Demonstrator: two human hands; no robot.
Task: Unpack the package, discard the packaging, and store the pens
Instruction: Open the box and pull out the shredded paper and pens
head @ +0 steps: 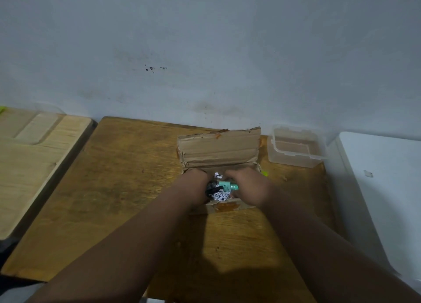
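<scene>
A brown cardboard box (218,153) stands open on the wooden table (127,177), its lid flap tipped up toward the wall. Both my hands reach down into it. My left hand (193,185) is at the box's left side, my right hand (248,186) at its right, and their fingers are hidden inside. Between them I see a teal pen (227,186), something black (213,190) and shredded white paper filling (219,197). Whether either hand grips anything is hidden. A bit of bright green (264,172) peeks out beside the box's right edge.
A clear plastic container (296,146) without a lid sits at the table's back right corner. A pale wooden board (38,157) lies to the left beyond a dark gap. A white surface (382,189) borders the right. The wall is close behind.
</scene>
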